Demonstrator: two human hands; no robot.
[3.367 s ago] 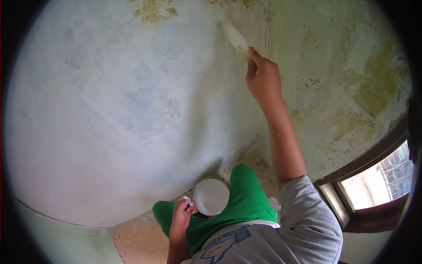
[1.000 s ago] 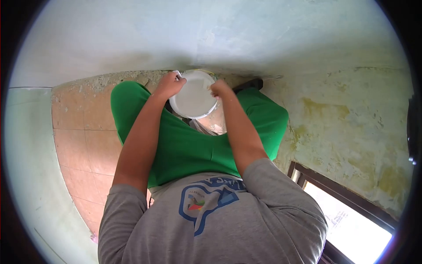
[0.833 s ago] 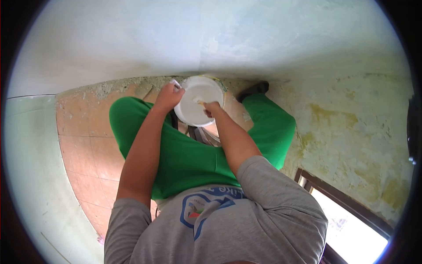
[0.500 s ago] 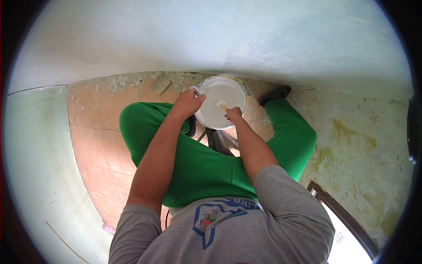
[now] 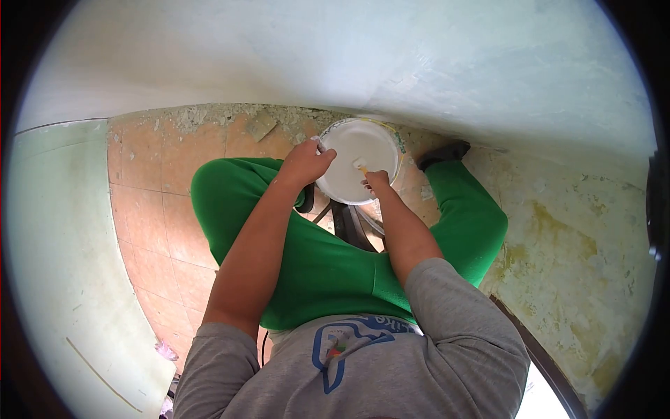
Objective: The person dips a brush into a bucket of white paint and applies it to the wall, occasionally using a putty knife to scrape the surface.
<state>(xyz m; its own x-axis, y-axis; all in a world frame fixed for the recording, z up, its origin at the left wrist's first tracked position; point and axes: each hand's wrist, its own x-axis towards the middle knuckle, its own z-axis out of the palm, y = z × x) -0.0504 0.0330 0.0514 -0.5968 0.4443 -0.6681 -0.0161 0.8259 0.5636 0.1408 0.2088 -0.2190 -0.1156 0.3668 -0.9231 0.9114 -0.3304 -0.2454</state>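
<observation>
A round white bucket (image 5: 340,131) of pale, paint-like liquid stands between my spread legs, close to the wall. My left hand (image 5: 307,165) is closed at the bucket's left rim, with white smears at its fingertips. A small paintbrush (image 5: 363,169) with a yellowish handle is pinched in my right hand (image 5: 377,183) over the bucket's right side. Its whitened bristle end points inward, at the surface of the liquid.
The pale wall (image 5: 279,56) rises straight ahead, rough and crumbling along its foot. A loose tile piece (image 5: 262,126) lies on the orange tiled floor (image 5: 174,157) left of the bucket. To the right is a stained, peeling wall (image 5: 558,237), with a dark frame (image 5: 541,349) below.
The view has shifted slightly, so the bucket and both hands appear a little farther right. Both hands keep their holds, and the brush stays over the liquid.
</observation>
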